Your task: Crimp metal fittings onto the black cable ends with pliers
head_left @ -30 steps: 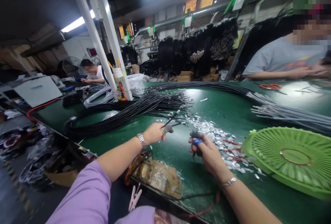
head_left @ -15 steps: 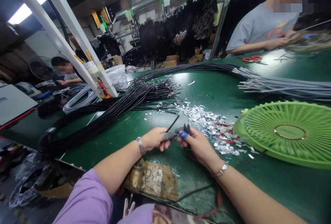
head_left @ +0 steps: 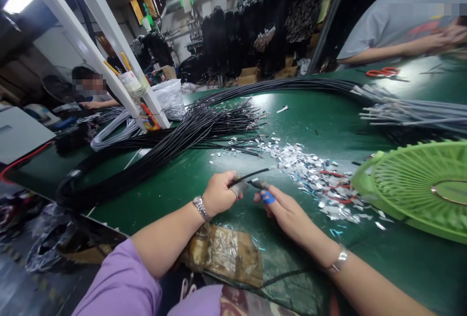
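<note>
My left hand, with a grey covering on a finger and a metal watch at the wrist, is closed on a black cable. The cable's thin end points right, over the table. Close by on the right, my right hand has blue tape round the thumb and is closed on small dark nippers, mostly hidden by the fingers. Their tip is beside the cable; I cannot tell whether they touch. Behind my hands lies a bundle of black cables with stripped ends.
Foil scraps are strewn right of my hands, near a green fan. Grey cables and orange-handled scissors lie farther back. A taped cardboard piece is at the front edge. Another person sits across the table.
The cable end in my left hand has swung from pointing steeply up to lying more level toward the right. My right hand has turned the nippers from upright to pointing left. The view has shifted slightly.
</note>
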The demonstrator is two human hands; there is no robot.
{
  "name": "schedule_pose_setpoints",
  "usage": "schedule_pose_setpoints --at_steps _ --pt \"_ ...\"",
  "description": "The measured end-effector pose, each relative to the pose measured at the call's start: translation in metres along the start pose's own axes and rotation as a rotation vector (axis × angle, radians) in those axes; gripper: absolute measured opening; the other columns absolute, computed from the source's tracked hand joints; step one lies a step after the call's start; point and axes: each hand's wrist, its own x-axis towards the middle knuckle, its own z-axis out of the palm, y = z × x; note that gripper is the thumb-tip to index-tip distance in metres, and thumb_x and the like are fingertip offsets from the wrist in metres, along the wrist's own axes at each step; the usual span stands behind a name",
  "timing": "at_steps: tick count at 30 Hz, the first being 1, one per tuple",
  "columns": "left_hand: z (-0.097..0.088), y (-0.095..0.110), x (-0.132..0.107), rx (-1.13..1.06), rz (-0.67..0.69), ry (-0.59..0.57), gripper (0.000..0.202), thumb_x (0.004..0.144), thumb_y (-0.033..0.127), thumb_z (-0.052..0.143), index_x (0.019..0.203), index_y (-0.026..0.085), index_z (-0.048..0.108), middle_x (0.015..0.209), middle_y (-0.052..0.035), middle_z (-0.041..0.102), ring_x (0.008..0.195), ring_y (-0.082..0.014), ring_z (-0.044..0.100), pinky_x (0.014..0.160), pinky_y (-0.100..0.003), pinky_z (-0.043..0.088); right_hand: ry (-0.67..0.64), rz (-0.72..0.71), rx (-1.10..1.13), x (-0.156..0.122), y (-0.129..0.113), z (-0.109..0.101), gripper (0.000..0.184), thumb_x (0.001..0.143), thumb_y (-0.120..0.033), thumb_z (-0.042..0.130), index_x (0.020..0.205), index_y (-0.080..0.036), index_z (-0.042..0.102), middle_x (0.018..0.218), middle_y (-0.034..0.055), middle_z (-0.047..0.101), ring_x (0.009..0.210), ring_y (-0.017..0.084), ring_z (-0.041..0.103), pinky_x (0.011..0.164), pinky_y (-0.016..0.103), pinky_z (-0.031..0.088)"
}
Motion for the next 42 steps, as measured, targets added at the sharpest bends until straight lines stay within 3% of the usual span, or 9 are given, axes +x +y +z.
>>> schedule_pose_setpoints --at_steps 5,12,17,23,36,39,42 --pt "-0.003 0.003 -0.006 0.447 0.166 0.122 0.014 0.075 0.029 0.055 0.071 0.017 0.061 0.062 -0.0025 0.061 0.058 -0.0128 0.052 0.056 -0.024 0.037 -0.010 0.132 0.221 -0.002 -0.002 0.006 0.039 0.073 -0.053 0.058 0.094 -0.021 0.063 0.055 -0.0047 0.046 0.046 0.010 0.039 0.043 0.023 0.034" --pt "-0.002 0.000 -0.010 0.802 0.382 0.130 0.016 0.074 0.024 0.047 0.078 0.018 0.062 0.065 -0.0042 0.061 0.061 -0.0160 0.056 0.058 -0.027 0.039 0.018 0.223 0.457 -0.004 -0.003 0.010 0.037 0.066 -0.054 0.068 0.070 -0.018 0.059 0.050 -0.0059 0.044 0.044 0.007 0.035 0.039 0.020 0.028" --pt "-0.003 -0.003 -0.013 0.983 0.638 0.124 0.020 0.069 0.017 0.046 0.082 0.016 0.061 0.064 -0.0053 0.058 0.060 -0.0167 0.054 0.054 -0.028 0.037 -0.048 0.259 0.575 -0.006 -0.008 0.012 0.037 0.063 -0.051 0.072 0.066 -0.018 0.057 0.054 -0.0046 0.048 0.043 0.006 0.034 0.038 0.019 0.026" --pt "-0.004 0.000 -0.013 1.057 0.850 0.272 0.020 0.064 0.014 0.045 0.079 0.017 0.058 0.059 -0.0022 0.057 0.054 -0.0164 0.053 0.049 -0.030 0.033 -0.039 0.335 0.661 -0.005 -0.006 0.015 0.045 0.055 -0.056 0.077 0.064 -0.016 0.056 0.055 -0.0037 0.050 0.042 0.005 0.034 0.036 0.018 0.025" --pt "-0.004 0.006 -0.013 1.050 0.926 0.324 0.013 0.065 0.014 0.045 0.069 0.020 0.056 0.056 -0.0010 0.055 0.050 -0.0159 0.051 0.047 -0.030 0.032 -0.064 0.401 0.752 -0.004 -0.007 0.012 0.040 0.052 -0.046 0.081 0.064 -0.016 0.058 0.056 -0.0037 0.050 0.041 0.003 0.032 0.036 0.016 0.022" --pt "-0.002 0.002 -0.012 1.026 0.861 0.283 0.017 0.066 0.015 0.046 0.075 0.018 0.059 0.057 -0.0016 0.057 0.052 -0.0162 0.053 0.048 -0.029 0.033 -0.045 0.394 0.724 -0.004 -0.008 0.011 0.040 0.051 -0.047 0.081 0.061 -0.016 0.057 0.054 -0.0039 0.049 0.040 0.003 0.032 0.035 0.017 0.020" --pt "-0.001 -0.001 -0.010 0.914 0.697 0.208 0.016 0.069 0.016 0.046 0.076 0.017 0.060 0.061 -0.0030 0.061 0.056 -0.0157 0.055 0.051 -0.027 0.036 -0.010 0.363 0.645 -0.003 -0.007 0.012 0.040 0.052 -0.047 0.080 0.058 -0.017 0.055 0.049 -0.0052 0.046 0.039 0.004 0.032 0.036 0.017 0.021"
